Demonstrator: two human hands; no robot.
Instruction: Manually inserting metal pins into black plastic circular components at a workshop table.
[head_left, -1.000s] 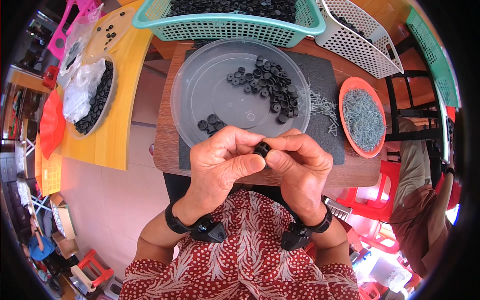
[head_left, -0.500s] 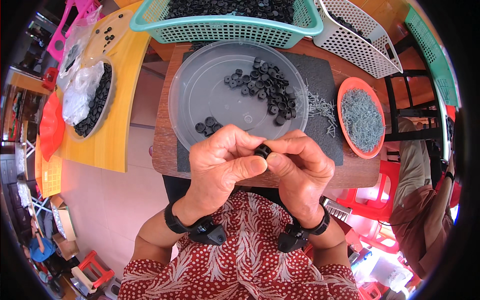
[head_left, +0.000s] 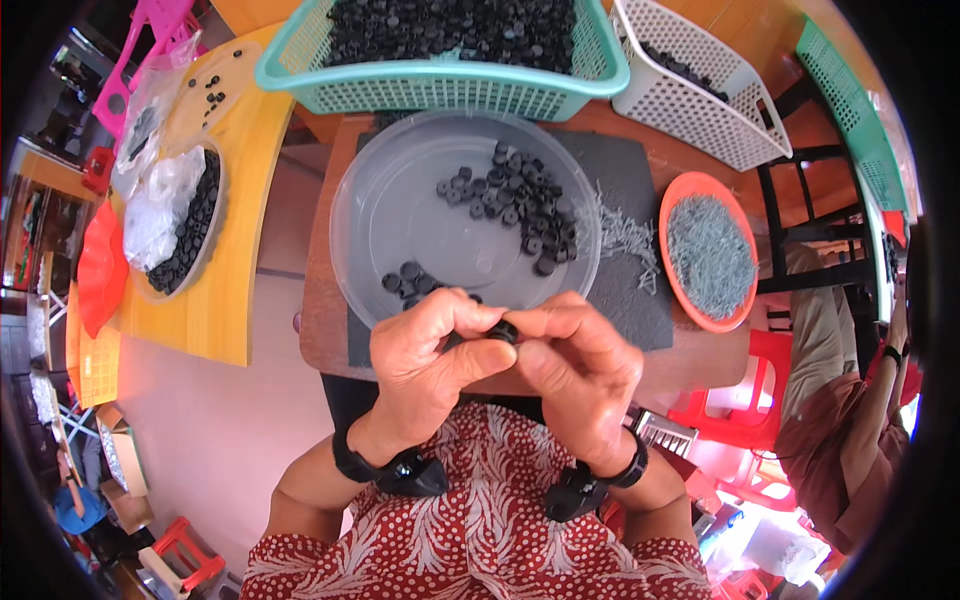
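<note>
Between the fingertips of both hands is a small round black plastic piece [head_left: 504, 331]. My left hand [head_left: 415, 355] pinches it with thumb and index finger. From the other side, my right hand [head_left: 585, 365] grips it the same way. Both hands are over the near rim of a clear round plastic tub [head_left: 400, 195]. Inside the tub, a larger heap of black pieces [head_left: 530, 205] lies at the right. A smaller group of black pieces [head_left: 410, 280] sits near the front, partly hidden by my left hand.
Loose screws [head_left: 625, 232] lie on a dark mat [head_left: 640, 310] beside an orange bowl of screws [head_left: 664, 240]. Behind stand a teal basket [head_left: 440, 90] full of black parts and a white basket [head_left: 700, 125]. Left is a yellow table [head_left: 235, 290]; right, another person's arm [head_left: 870, 430].
The view has shifted, so the tub and baskets appear lower. The black piece has turned between my fingers and shows more of its side. Both hands still hold it.
</note>
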